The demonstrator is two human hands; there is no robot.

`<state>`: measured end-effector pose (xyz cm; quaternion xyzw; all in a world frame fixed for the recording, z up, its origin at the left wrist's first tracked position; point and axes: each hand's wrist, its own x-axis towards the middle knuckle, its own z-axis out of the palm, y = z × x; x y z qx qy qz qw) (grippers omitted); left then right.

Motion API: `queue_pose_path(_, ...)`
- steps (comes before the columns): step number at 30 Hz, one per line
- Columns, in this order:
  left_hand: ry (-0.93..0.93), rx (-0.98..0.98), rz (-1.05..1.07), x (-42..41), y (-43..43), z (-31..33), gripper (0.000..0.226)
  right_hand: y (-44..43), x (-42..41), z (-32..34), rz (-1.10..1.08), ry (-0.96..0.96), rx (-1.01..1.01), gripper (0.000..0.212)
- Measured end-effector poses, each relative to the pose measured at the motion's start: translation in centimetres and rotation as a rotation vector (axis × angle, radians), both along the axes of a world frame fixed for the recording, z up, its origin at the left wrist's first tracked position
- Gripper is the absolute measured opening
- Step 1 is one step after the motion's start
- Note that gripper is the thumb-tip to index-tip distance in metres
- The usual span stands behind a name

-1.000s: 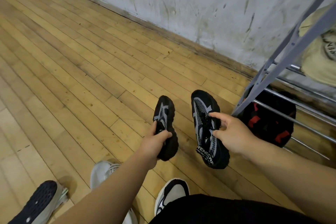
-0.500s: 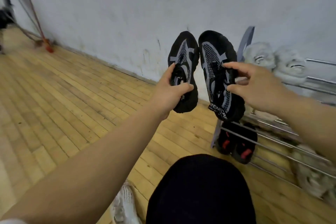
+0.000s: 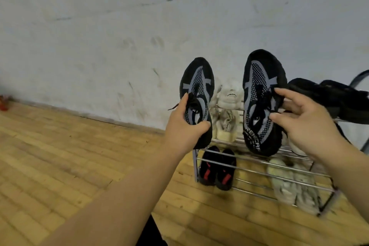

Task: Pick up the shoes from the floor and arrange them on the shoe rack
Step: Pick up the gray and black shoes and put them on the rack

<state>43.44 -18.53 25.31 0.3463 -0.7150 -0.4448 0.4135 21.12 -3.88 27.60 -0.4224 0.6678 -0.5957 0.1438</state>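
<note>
I hold a pair of black and grey mesh shoes up in front of the metal shoe rack (image 3: 259, 163). My left hand (image 3: 184, 126) grips the left shoe (image 3: 197, 84) at its heel and laces, toe pointing up. My right hand (image 3: 305, 120) pinches the right shoe (image 3: 259, 90) by its tongue and side; white lettering shows near its heel. Both shoes hang in the air, apart from each other, in front of the rack's upper tiers.
The rack stands against a scuffed white wall. It holds cream shoes (image 3: 227, 114) on upper tiers, black shoes (image 3: 327, 96) at top right, black and red shoes (image 3: 217, 168) at bottom left, and pale shoes (image 3: 289, 183) at bottom right. Wooden floor (image 3: 69, 156) stretches left.
Both shoes have been lifted from near the floor to the height of the rack's top. The view has swung right, so the whole rack now shows, and the shoes have moved apart.
</note>
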Motion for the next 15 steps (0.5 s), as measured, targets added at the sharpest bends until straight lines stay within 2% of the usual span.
queue_pose_path(6,-0.012,0.015,-0.027,-1.3,-0.3,0.1,0.096,1.0,-1.6,-0.7,-0.057,0.003,0.035,0.061)
queue_pose_path(10,-0.03,0.025,-0.065,-2.5,-0.2,-0.3,0.097,1.2,-2.8,-1.3,-0.079,-0.063,0.018,0.061)
queue_pose_path(13,-0.125,0.026,-0.197,-2.5,-0.8,-0.4,0.096,1.2,-3.5,-1.5,-0.126,-0.131,-0.029,0.061)
queue_pose_path(15,-0.252,0.022,-0.373,-2.1,-1.4,-0.7,0.096,1.4,-4.0,-1.2,-0.149,-0.238,-0.114,0.06)
